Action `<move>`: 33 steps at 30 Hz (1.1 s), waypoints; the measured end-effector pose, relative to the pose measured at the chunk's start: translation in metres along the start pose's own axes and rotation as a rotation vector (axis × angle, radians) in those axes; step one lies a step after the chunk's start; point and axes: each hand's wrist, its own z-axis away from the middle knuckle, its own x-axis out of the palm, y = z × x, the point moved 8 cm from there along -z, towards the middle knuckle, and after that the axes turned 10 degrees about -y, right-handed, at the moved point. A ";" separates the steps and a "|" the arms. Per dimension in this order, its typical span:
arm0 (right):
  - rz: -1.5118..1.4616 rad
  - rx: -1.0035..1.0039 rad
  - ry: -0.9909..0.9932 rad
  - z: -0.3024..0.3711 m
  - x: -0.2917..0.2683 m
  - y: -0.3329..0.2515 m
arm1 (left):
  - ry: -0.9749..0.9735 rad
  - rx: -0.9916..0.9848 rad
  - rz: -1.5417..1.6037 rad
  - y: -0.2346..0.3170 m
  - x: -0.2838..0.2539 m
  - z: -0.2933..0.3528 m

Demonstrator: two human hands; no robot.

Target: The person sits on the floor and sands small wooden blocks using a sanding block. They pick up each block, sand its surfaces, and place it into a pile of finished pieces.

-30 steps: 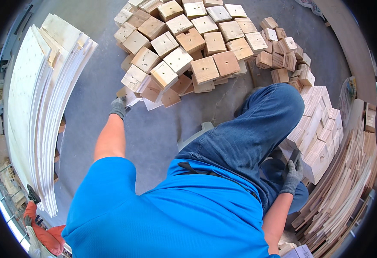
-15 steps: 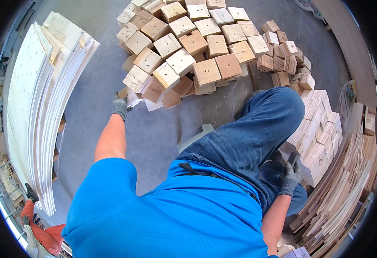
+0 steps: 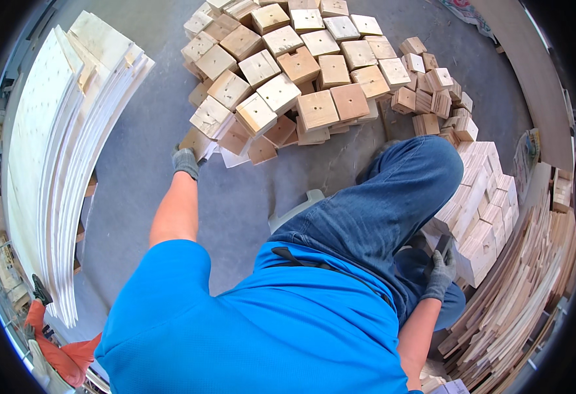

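Showing a flat tan face, wooden block (image 3: 197, 142) at left hand (image 3: 185, 162)

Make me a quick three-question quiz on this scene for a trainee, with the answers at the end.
1. True or false: the left hand is well away from the heap of wooden blocks.
2. Which stands at the far left of the view?
A) the pale wooden sheets
B) the long thin wood strips
C) the folded blue jeans leg
3. Fill in the colour: the right hand, in a ____ glove, holds a small dark object.

Key: 1. False, it is at the heap's near left edge. 2. A. 3. Gray.
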 end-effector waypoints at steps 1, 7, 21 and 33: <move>0.001 -0.001 -0.001 -0.001 0.000 0.002 | -0.009 0.000 0.012 0.002 0.006 0.001; -0.011 -0.012 -0.012 0.000 0.007 -0.009 | -0.090 -0.037 0.025 0.009 0.020 0.020; 0.015 0.003 -0.008 -0.002 0.009 -0.009 | -0.060 -0.028 -0.077 0.012 0.022 0.026; -0.240 -0.089 0.128 -0.003 -0.025 -0.009 | -0.374 0.583 -2.062 0.002 0.012 0.019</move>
